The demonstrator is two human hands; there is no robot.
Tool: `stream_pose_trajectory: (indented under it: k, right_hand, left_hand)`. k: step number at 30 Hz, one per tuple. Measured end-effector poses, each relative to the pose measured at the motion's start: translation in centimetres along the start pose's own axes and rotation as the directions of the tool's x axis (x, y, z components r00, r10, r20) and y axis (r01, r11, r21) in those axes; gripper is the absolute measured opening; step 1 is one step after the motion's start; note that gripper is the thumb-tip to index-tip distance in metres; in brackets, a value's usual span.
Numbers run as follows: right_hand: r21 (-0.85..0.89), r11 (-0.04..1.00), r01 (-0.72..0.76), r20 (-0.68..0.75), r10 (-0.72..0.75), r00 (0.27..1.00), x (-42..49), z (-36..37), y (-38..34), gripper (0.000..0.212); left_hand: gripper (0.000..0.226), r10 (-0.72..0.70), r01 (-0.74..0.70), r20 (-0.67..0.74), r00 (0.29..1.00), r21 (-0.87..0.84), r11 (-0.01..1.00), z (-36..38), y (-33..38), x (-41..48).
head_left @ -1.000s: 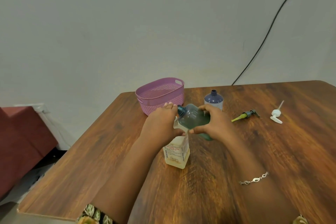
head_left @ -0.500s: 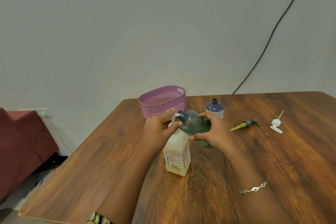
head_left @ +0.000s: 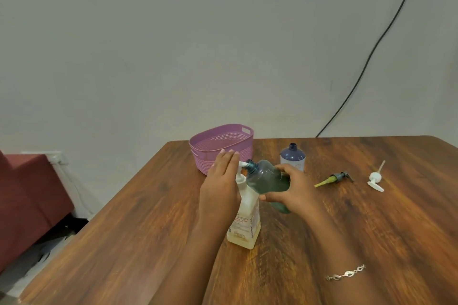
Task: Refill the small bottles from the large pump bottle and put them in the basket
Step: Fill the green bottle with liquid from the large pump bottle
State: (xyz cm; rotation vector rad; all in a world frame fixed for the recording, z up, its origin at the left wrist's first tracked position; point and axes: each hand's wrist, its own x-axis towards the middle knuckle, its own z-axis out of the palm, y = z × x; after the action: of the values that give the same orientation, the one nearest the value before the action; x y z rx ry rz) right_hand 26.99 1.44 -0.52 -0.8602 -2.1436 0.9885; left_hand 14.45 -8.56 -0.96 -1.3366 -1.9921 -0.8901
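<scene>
- Small teal translucent plastic bottle (head_left: pixel 267 178), uncapped, held tilted above the brown wood-grain worktop (head_left: pixel 371 230), open neck raised and set right at the white spout of the large square pump bottle of pale yellow liquid (head_left: pixel 245 220).
- Right hand (head_left: pixel 295 190) wrapped round the belly of the teal bottle, thumb underneath, fingers over the top.
- Left hand (head_left: pixel 220 181) with fingers nearly straight, laid on the pump head, gripping nothing.
- Looks close to empty, so probably very light, with thin walls likely to give under a hard squeeze.
- Best taken round the widest part, firmly enough to keep the narrow neck lined up with the spout.
- Probably slick after any dribble of soap down the outside; worth keeping the neck higher than the base to avoid spill-back.
- Pump bottle likely the heavier of the two and steady on its flat base, yet apt to tip under an off-centre press; straight-down push advised.
- Lilac perforated plastic basket (head_left: pixel 223 156) on the worktop beyond the left hand, with no bottle visible inside from this angle.
- Blue-grey small bottle (head_left: pixel 292 156) upright and uncapped beyond the right hand.
- Dark pump cap with a yellow-green tube (head_left: pixel 334 178) and white pump cap (head_left: pixel 375 178) lying apart, further right.
</scene>
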Motion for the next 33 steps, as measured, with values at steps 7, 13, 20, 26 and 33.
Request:
stream_pose_trajectory:
  k: [7,13,20,26,33]
  right_hand:
    - [-0.007,1.000,0.007,0.002,-0.007,1.000,0.0,0.0,0.1,0.066]
    - [-0.031,1.000,0.006,-0.013,-0.007,1.000,0.2,-0.1,0.0,0.066]
    - [-0.039,0.999,0.000,-0.002,0.000,1.000,0.0,0.1,0.2,0.061]
    - [-0.067,0.998,0.013,0.009,-0.012,1.000,0.1,-0.6,-0.6,0.067]
    - [-0.046,0.999,0.009,0.005,-0.009,1.000,-0.2,-0.2,0.0,0.064]
  left_hand:
    - [0.071,-0.094,0.021,0.433,0.896,0.170,0.985,-1.0,0.8,-0.1]
    - [0.075,-0.080,-0.072,0.514,0.854,0.269,0.960,-2.2,1.3,0.8]
    - [0.074,-0.078,-0.158,0.596,0.799,0.332,0.930,-2.3,1.4,1.1]
    - [0.074,-0.096,-0.111,0.587,0.804,0.307,0.945,-2.9,2.1,1.7]
    - [0.084,-0.046,-0.235,0.626,0.778,0.359,0.903,-2.6,1.8,1.7]
